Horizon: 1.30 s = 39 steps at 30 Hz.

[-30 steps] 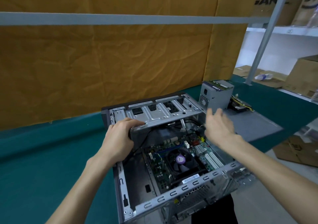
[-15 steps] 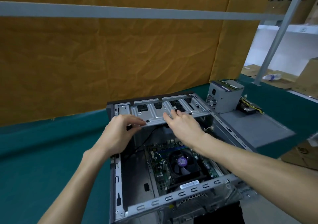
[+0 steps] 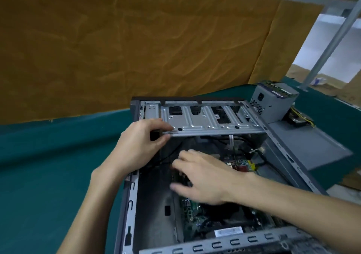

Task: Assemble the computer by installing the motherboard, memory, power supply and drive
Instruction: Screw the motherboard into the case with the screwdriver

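Note:
An open grey computer case (image 3: 129,205) lies on its side on the green table. Inside it sits the green motherboard (image 3: 191,212), partly hidden by my arm. A silver drive cage (image 3: 205,123) spans the case's far end. My left hand (image 3: 140,146) grips the cage's near left edge, thumb below and fingers on top. My right hand (image 3: 203,177) reaches down inside the case over the motherboard, fingers spread and blurred, holding nothing visible. The grey power supply (image 3: 273,101) stands outside the case at the back right, with memory sticks (image 3: 277,89) lying on top of it.
The grey side panel (image 3: 312,146) lies flat to the right of the case. Yellow and black cables (image 3: 298,117) trail behind the power supply. A brown paper backdrop (image 3: 136,39) rises behind the green table (image 3: 48,166). A metal shelf post (image 3: 330,41) stands at the right.
My right hand dropped from the drive cage down into the case over the motherboard. My left hand kept its grip on the cage. The camera moved closer and tilted.

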Motion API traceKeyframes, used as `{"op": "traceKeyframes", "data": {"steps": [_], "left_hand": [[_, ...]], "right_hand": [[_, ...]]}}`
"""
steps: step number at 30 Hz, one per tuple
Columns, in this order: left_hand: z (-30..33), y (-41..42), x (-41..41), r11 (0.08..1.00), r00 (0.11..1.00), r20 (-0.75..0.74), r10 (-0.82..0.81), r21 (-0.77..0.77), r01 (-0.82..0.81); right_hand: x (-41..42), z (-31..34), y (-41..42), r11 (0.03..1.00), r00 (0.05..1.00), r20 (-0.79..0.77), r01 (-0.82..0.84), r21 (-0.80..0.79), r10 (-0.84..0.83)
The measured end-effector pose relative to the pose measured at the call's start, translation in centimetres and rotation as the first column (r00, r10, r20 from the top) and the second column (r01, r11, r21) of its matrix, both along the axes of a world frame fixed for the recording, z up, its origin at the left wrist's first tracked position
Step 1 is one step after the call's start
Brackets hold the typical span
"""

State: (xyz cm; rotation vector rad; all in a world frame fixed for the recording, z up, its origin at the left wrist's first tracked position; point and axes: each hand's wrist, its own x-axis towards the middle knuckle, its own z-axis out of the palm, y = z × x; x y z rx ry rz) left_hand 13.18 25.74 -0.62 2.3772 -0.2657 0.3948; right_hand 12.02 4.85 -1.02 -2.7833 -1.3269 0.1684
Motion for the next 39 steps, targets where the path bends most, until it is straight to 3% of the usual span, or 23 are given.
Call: {"op": "traceKeyframes", "data": {"steps": [2, 3, 10, 15, 28, 31, 33, 34, 36, 37, 39], "left_hand": [[-0.1, 0.1, -0.3, 1.0, 1.0, 0.009, 0.004, 0.016, -0.004], [-0.2, 0.1, -0.5, 1.0, 1.0, 0.011, 0.002, 0.016, -0.002], [-0.1, 0.0, -0.8, 1.0, 1.0, -0.003, 0.01, -0.003, -0.01], [-0.2, 0.0, -0.9, 1.0, 1.0, -0.003, 0.003, -0.009, -0.003], [-0.3, 0.0, -0.7, 1.0, 1.0, 0.008, 0.005, -0.02, -0.005], [-0.3, 0.1, -0.7, 1.0, 1.0, 0.007, 0.004, -0.027, -0.004], [-0.3, 0.1, -0.7, 1.0, 1.0, 0.008, 0.01, -0.024, -0.009], [-0.3, 0.1, -0.7, 1.0, 1.0, 0.009, 0.012, -0.022, -0.012], [-0.3, 0.1, -0.7, 1.0, 1.0, 0.007, 0.015, -0.025, -0.014], [-0.4, 0.1, -0.7, 1.0, 1.0, 0.004, 0.014, -0.027, -0.014], [-0.4, 0.1, -0.7, 1.0, 1.0, 0.0, 0.014, -0.028, -0.014]], "right_hand": [[1.1, -0.8, 0.7, 0.969, 0.999, -0.028, 0.018, -0.247, -0.025], [1.6, -1.0, 1.1, 0.962, 0.998, -0.041, 0.031, -0.27, -0.044], [2.6, -2.4, 1.6, 0.987, 0.997, -0.061, 0.046, -0.156, -0.056], [3.4, -2.6, 1.1, 0.983, 0.952, -0.248, 0.165, -0.083, -0.181], [3.2, -2.9, 1.1, 0.973, 0.917, -0.324, 0.223, -0.065, -0.232], [3.7, -1.9, -0.2, 0.96, 0.867, -0.455, 0.267, 0.083, -0.202], [4.2, -1.5, -1.1, 0.92, 0.882, -0.407, 0.338, 0.198, -0.237], [4.6, -1.7, -1.5, 0.921, 0.907, -0.327, 0.338, 0.191, -0.265], [5.1, -2.1, -2.1, 0.949, 0.939, -0.148, 0.315, 0.007, -0.31], [5.2, -2.2, -2.3, 0.946, 0.939, -0.118, 0.312, -0.092, -0.322], [5.4, -2.5, -2.4, 0.944, 0.929, -0.188, 0.295, -0.147, -0.32]]}}
